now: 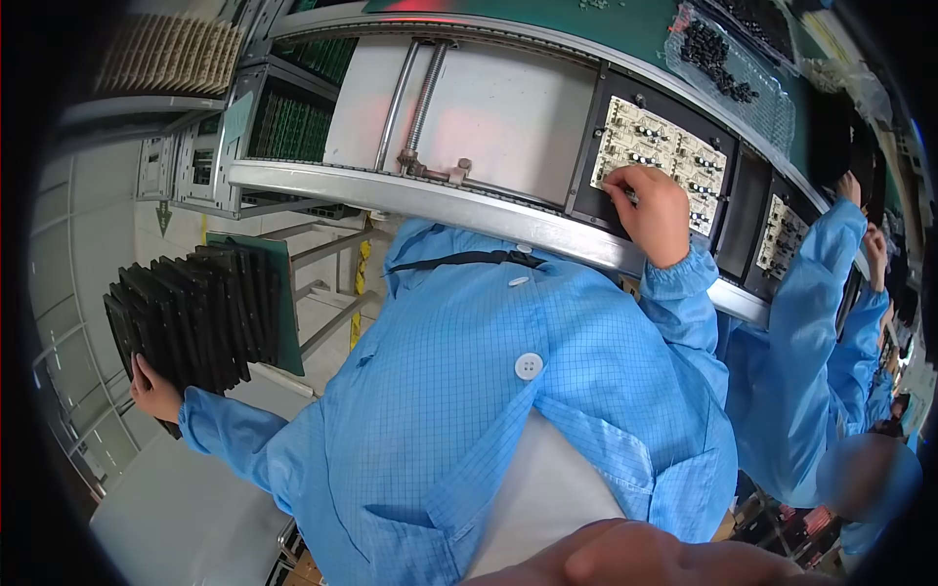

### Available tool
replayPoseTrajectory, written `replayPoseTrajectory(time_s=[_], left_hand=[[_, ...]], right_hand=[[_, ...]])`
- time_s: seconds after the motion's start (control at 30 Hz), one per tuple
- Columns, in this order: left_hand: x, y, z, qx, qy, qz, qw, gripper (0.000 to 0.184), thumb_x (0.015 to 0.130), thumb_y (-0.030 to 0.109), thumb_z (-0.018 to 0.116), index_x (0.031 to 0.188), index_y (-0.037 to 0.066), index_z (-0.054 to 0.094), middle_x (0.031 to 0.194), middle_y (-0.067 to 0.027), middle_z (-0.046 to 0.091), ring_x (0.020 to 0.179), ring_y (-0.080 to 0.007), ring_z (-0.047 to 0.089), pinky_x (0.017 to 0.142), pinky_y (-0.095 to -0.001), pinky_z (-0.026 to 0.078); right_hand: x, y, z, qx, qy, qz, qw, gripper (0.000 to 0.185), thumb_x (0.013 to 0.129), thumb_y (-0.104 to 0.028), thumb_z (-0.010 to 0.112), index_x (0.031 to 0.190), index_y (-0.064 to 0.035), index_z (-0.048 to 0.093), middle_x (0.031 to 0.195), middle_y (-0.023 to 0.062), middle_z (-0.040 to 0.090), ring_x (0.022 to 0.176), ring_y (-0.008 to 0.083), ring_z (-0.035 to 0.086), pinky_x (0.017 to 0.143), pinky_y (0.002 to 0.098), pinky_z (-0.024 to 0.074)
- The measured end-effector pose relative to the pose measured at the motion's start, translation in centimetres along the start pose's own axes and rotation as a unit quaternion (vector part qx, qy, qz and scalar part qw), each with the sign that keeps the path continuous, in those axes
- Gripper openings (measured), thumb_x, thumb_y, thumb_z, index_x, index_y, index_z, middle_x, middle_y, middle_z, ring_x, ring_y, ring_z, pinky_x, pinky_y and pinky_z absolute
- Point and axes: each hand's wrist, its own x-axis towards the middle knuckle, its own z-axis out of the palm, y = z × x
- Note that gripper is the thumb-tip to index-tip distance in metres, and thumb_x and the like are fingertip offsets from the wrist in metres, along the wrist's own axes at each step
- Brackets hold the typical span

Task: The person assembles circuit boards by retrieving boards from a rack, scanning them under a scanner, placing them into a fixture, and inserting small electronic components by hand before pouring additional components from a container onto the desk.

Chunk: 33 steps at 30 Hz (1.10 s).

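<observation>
Fingers of the right hand [653, 217], at two o'clock, are drawn together in a pinch over the lower-left part of the pale circuit board [674, 146]; whether a small part is held between them cannot be confirmed at this view. The board lies in a black carrier [583, 195], carries several dark cylindrical components, and sits just beyond the metal rail [391, 192]. At eight o'clock, the left hand [156, 393] touches the lower-left edge of a row of black panels [186, 322]; its grip cannot be determined. A green sheet [283, 308] stands against their right side. Toward three o'clock, a second circuit board [782, 234] lies near a co-worker's hand [849, 188]. Farther out, at one to two o'clock, loose black parts [718, 63] lie on clear plastic on the green tabletop [625, 44]. At ten o'clock, upright beige boards [171, 54] stand in a row.
</observation>
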Motion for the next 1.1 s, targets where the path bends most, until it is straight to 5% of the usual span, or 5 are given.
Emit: replayPoseTrajectory(time_s=[0.3, 0.43, 0.63, 0.87, 1.1], left_hand=[[-0.9, 16.4, -3.1, 0.147, 0.057, 0.102, 0.982, 0.038, 0.092, 0.039, 0.079, 0.129, 0.032, 0.077, 0.097, -0.0076, 0.065, 0.092, -0.0318, 0.067, 0.077, -0.0461, 0.054], [-2.6, 26.7, -4.5, -0.013, 0.071, 0.224, 0.972, 0.062, 0.075, -0.001, 0.072, 0.127, 0.031, 0.079, 0.094, -0.0036, 0.061, 0.083, -0.0238, 0.063, 0.073, -0.0412, 0.054], [-8.6, 43.7, 1.8, -0.504, 0.012, 0.336, 0.796, 0.017, 0.083, 0.017, 0.089, 0.073, 0.008, 0.079, 0.053, -0.0075, 0.051, 0.045, -0.0223, 0.043, 0.048, -0.0372, 0.035], [-14.9, 52.8, 5.3, -0.466, 0.007, 0.556, 0.688, 0.055, 0.073, 0.015, 0.066, 0.126, 0.022, 0.079, 0.088, 0.0036, 0.057, 0.076, -0.017, 0.058, 0.071, -0.0318, 0.045], [-14.0, 50.0, 8.0, -0.444, -0.158, 0.35, 0.81, 0.098, 0.085, 0.058, 0.078, 0.156, 0.0, 0.044, 0.142, -0.0169, 0.053, 0.129, -0.037, 0.048, 0.107, -0.052, 0.032]], right_hand=[[-0.2, -0.5, 0.6, -0.092, -0.014, 0.012, 0.996, 0.009, 0.084, -0.012, 0.08, 0.089, -0.0124, 0.073, 0.087, 0.0059, 0.074, 0.078, 0.0274, 0.072, 0.065, 0.0382, 0.0565], [0.7, -0.1, -0.2, -0.083, -0.082, 0.08, 0.99, 0.015, 0.082, -0.014, 0.083, 0.093, -0.0133, 0.072, 0.09, 0.005, 0.076, 0.084, 0.0257, 0.074, 0.066, 0.0374, 0.0573], [1.9, -4.4, 0.0, 0.013, 0.091, -0.009, 0.996, 0.045, 0.079, -0.026, 0.09, 0.115, -0.0067, 0.068, 0.11, 0.01, 0.075, 0.097, 0.0307, 0.074, 0.08, 0.0386, 0.0595], [1.7, -8.3, 2.0, 0.028, 0.087, -0.136, 0.987, 0.039, 0.079, -0.019, 0.085, 0.115, -0.0108, 0.077, 0.112, 0.0093, 0.071, 0.112, 0.0297, 0.067, 0.091, 0.0431, 0.0539], [1.0, -6.4, 5.0, 0.02, 0.105, -0.136, 0.985, 0.019, 0.075, -0.014, 0.085, 0.093, -0.0121, 0.08, 0.093, -0.0006, 0.072, 0.106, 0.0239, 0.068, 0.088, 0.0397, 0.0499]])
